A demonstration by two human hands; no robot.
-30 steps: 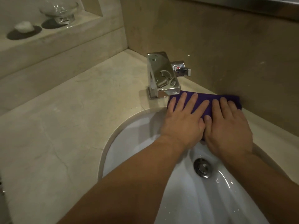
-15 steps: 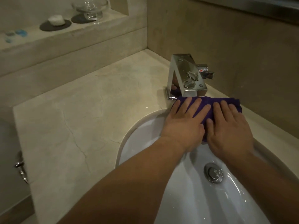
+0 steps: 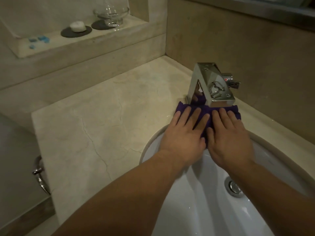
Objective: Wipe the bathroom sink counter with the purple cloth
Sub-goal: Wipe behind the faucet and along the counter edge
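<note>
Purple cloth sits on the strip of counter between the basin rim and the faucet base, back edge of the counter, tucked partly under the faucet spout.

Left to right:
- Metal handle on the panel below the counter's left edge. Not involved.
- Raised ledge behind the counter's back-left corner: blue bits, white soap on a dark coaster, glass bowl.
- Counter: pale stone, veined, hairline crack lines. Wide left part has nothing on it, cloth not there yet.
- Left hand: flat, fingers straight and spread, pressing down on the cloth's left half. No pinch.
- Right hand: same, flat palm on the cloth's right half, thumb touching the left hand's thumb. Nothing gripped.
- Faucet: chrome, angular, just behind the fingertips; cloth bunches against its base.
- Basin: white, wet sheen, drain plug near its right side.

Handling, my read: cloth is soft, light, limp; wrinkles at its edges. Flat-palm pressure suits wiping; pushed by fingertips alone it'd likely bunch. For lifting, pinch a free corner at the left or right end. Front edge overhangs the basin rim, so it could slide in if pressure lets up.
</note>
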